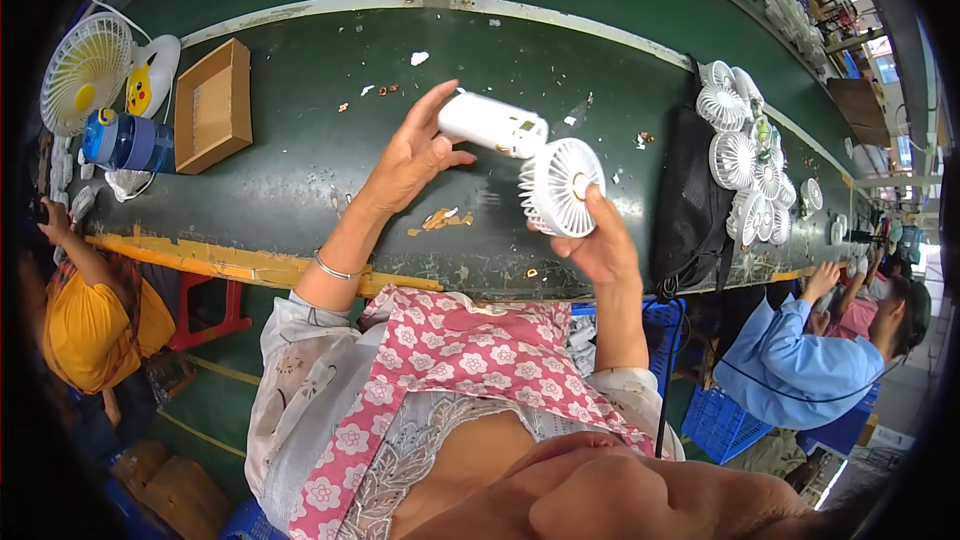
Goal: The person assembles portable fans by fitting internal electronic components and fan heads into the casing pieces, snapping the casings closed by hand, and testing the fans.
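Observation:
Over the middle of the dark green workbench (330, 190), a white handheld fan (492, 124) is tilted, with its cylindrical handle to the upper left and its round grille head to the lower right. My left hand (410, 162) is closed at the handle's outer end, fingers at the top and thumb below. My right hand (608, 248) grips the grille head (572, 186), its thumb on the front near the hub. The fingers behind the head are mostly hidden. Small openings show on the handle near where it meets the head.
At left are an open cardboard box (214, 105), a blue water bottle (130, 142) and a larger yellow-and-white fan (88, 75). A black bag (690, 200) and several white fans (735, 160) lie at right. Scraps litter the bench. Co-workers sit on both sides, one in a blue shirt (790, 360).

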{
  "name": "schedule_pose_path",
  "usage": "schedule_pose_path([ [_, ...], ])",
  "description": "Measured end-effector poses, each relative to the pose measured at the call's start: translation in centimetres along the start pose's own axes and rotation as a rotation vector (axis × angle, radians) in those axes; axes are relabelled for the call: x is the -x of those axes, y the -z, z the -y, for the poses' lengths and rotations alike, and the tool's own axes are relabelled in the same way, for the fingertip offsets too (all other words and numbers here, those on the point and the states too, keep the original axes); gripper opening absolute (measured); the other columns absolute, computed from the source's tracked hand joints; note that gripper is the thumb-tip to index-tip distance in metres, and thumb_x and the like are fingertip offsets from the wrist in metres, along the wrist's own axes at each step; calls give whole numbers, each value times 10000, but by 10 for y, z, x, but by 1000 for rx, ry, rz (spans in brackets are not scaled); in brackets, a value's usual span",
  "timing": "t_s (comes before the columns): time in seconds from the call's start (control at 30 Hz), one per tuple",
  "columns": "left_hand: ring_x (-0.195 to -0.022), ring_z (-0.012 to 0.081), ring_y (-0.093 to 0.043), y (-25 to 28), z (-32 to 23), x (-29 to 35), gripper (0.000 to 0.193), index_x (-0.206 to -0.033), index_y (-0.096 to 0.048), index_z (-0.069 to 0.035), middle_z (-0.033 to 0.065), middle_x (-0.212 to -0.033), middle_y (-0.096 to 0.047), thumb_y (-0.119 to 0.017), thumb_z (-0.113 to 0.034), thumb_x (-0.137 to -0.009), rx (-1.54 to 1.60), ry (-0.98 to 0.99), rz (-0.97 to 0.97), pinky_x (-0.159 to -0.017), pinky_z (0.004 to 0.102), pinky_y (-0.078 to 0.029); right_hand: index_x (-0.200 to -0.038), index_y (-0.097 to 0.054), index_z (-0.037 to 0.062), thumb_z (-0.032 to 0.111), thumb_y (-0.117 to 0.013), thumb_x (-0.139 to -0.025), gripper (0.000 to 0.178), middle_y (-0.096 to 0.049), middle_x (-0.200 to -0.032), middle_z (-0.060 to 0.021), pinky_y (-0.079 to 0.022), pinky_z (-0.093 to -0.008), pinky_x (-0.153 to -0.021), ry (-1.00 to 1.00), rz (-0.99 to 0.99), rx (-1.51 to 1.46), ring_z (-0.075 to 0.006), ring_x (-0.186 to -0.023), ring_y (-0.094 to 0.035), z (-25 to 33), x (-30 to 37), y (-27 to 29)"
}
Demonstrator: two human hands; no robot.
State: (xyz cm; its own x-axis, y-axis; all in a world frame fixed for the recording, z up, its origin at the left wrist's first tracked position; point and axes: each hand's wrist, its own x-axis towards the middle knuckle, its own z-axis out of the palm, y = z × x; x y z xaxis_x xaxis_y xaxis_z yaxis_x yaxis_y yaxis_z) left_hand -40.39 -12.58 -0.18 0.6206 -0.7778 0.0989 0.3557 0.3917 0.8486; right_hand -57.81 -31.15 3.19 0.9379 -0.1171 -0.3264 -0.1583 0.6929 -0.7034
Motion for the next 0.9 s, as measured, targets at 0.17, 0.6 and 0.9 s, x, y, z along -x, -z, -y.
schedule_pose_path([
  [0.17, -890, 129, -581, 4, 6, 5, 308, -1101, -487, -6, 77, -972, -591, -567, -205, -880, -23, 82, -171, -712, 250, -505, -1327, -286, 31, 419, -443, -903, 597, -531, -1120, -196, -527, -301, -555, 69, 66, 112, -297, -875, -611, -33, -9, 7],
  [0.6, -476, 45, -425, 5, -4, 9, 235, -855, -476, -77, 8, -642, -497, -495, -306, -903, -133, 226, -210, -391, 183, -264, -1074, -500, -9, 100, -775, -633, 531, -627, -970, -91, -478, -245, -750, 422, -201, 919, -114, -871, -591, -5, -4, -19],
  [0.9, -437, 25, -370, -3, 5, 10, 314, -794, -497, -48, 28, -747, -526, -463, -335, -919, -259, 148, -101, -359, 172, -253, -1079, -487, -51, 181, -775, -652, 566, -592, -936, -91, -502, -266, -684, 275, -75, 686, -135, -829, -580, -11, 17, -5],
])
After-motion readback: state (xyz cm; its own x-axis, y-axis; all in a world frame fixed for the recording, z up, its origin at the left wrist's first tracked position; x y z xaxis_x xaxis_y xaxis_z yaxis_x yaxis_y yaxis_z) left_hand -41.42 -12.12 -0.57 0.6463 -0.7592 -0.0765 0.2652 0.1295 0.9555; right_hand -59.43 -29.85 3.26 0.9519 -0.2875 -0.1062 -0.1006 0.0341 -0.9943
